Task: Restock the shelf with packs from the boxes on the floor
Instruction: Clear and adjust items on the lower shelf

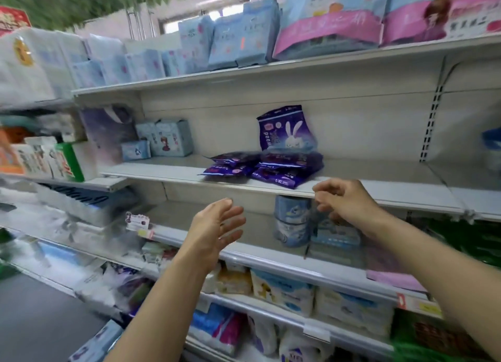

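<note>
1. Left hand (pixel 217 226): empty, fingers extended and relaxed, raised below the front edge of the middle shelf (pixel 366 192).
2. Right hand (pixel 344 201): fingers loosely curled, holding nothing, just at that shelf's front edge.
3. Purple packs (pixel 271 169): lying flat in a small heap on the shelf, just behind the right hand.
4. Rabbit pack (pixel 286 129): upright behind the heap, against the shelf's back panel.

"L-XL" is printed on the front edge of a flat purple pack (pixel 279 178). "moon", turned sideways, is read on the upright purple rabbit pack (pixel 284 129). Other print is blurred.
</note>
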